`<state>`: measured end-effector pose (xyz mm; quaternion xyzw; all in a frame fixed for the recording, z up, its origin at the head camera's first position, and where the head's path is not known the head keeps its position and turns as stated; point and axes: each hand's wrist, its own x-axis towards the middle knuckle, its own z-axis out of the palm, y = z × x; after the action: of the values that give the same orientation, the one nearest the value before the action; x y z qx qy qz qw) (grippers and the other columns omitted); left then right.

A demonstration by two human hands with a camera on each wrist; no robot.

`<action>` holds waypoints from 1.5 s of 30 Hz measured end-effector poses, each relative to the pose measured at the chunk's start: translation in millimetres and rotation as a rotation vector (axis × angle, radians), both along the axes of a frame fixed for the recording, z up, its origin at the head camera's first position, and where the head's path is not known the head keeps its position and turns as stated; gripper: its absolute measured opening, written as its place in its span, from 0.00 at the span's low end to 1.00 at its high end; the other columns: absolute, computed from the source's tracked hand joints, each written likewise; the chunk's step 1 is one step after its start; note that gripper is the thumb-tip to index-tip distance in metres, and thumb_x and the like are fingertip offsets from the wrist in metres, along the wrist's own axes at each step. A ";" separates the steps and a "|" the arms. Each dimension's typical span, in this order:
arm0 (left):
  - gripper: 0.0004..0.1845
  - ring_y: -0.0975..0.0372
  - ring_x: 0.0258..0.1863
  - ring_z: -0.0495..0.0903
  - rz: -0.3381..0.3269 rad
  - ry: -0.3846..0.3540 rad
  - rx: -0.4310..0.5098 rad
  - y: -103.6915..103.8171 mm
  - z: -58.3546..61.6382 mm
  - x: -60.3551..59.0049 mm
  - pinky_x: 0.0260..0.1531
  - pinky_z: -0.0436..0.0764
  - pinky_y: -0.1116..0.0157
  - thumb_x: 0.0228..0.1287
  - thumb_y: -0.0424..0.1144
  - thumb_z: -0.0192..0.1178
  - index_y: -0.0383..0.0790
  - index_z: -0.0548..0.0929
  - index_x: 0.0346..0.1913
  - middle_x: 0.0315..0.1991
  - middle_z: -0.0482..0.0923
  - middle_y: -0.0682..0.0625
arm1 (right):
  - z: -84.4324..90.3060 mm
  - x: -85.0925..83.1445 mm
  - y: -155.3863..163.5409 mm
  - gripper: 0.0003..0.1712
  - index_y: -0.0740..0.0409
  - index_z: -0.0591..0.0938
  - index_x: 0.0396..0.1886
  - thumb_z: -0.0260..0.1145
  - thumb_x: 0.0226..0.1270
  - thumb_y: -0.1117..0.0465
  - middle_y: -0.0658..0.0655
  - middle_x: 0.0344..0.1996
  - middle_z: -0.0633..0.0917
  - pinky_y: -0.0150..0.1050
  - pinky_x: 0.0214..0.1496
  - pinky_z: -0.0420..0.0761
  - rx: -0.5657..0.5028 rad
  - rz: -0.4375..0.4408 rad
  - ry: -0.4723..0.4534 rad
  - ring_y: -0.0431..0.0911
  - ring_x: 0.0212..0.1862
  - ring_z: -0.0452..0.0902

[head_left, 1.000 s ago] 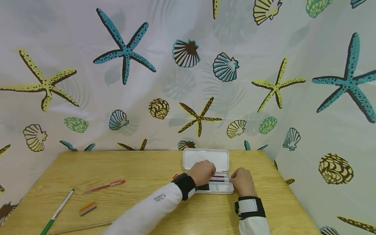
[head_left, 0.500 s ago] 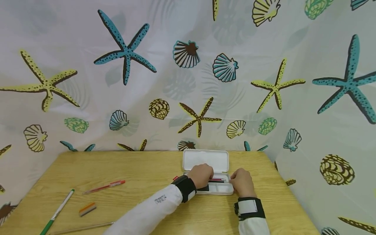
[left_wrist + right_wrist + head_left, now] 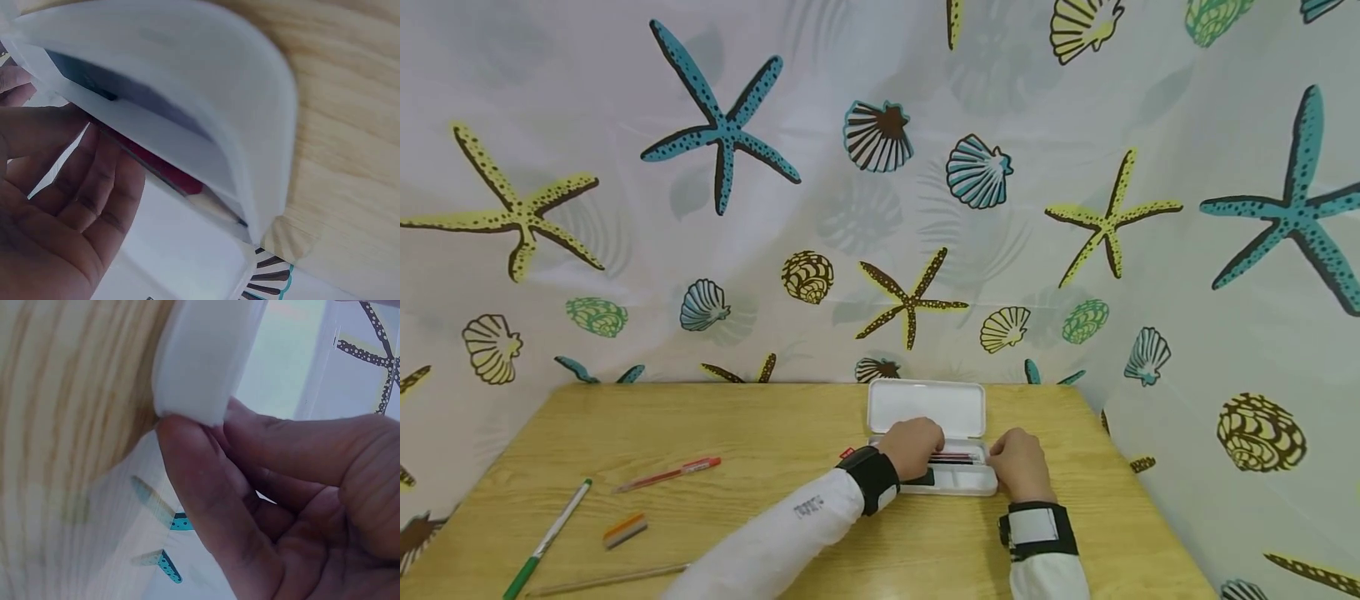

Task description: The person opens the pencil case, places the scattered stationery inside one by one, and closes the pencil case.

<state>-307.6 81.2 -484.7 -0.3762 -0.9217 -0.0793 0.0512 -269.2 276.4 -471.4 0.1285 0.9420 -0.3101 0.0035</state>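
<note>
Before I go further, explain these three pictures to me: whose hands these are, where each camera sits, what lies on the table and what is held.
No machine here: a person works with two bare hands, wearing three cameras. The wide picture comes from the head, looking down at a wooden table against a seashell-print curtain. The two close pictures come from cameras strapped to the wrists.

In the middle lies an open white pencil case, lid up, with a red pen inside. The left hand rests its fingers on the pen in the tray. The right hand pinches the case's right end between thumb and fingers.

Loose on the left lie another red pen, a green-tipped pen, an orange eraser and a clear ruler or stick.
</note>
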 end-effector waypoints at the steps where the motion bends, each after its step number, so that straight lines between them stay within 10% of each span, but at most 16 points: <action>1: 0.10 0.66 0.40 0.83 -0.006 -0.012 0.009 -1.2 -0.8 -1.7 0.39 0.83 0.68 0.61 0.28 0.70 0.45 0.91 0.42 0.39 0.87 0.55 | 0.7 -0.3 0.0 0.03 0.69 0.86 0.30 0.71 0.62 0.71 0.61 0.28 0.84 0.40 0.27 0.78 0.003 0.003 0.001 0.52 0.30 0.79; 19: 0.18 0.64 0.44 0.84 0.017 -0.125 0.061 -9.4 9.2 -3.4 0.43 0.82 0.70 0.59 0.24 0.68 0.43 0.91 0.50 0.43 0.87 0.53 | -1.3 -3.1 -3.5 0.03 0.69 0.86 0.30 0.72 0.62 0.71 0.61 0.28 0.84 0.41 0.28 0.78 0.015 0.022 0.027 0.52 0.29 0.79; 32: 0.12 0.57 0.42 0.86 -0.037 -0.205 0.259 -62.3 61.7 -16.1 0.50 0.83 0.60 0.73 0.25 0.56 0.35 0.90 0.46 0.44 0.88 0.43 | -1.7 -1.6 -1.2 0.04 0.69 0.86 0.28 0.72 0.61 0.71 0.60 0.27 0.84 0.43 0.30 0.78 0.035 0.042 0.031 0.53 0.31 0.78; 45: 0.09 0.57 0.42 0.85 -0.072 -0.178 0.239 -121.7 96.6 14.6 0.45 0.83 0.60 0.71 0.25 0.61 0.36 0.90 0.46 0.43 0.88 0.44 | 1.1 -0.1 1.4 0.03 0.70 0.86 0.29 0.71 0.62 0.71 0.60 0.27 0.84 0.41 0.27 0.77 0.017 0.047 0.025 0.52 0.29 0.78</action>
<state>-293.0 -40.6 -388.2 -0.3918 -0.8925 -0.2233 0.0109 -269.4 277.8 -470.3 0.1024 0.9473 -0.3035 -0.0019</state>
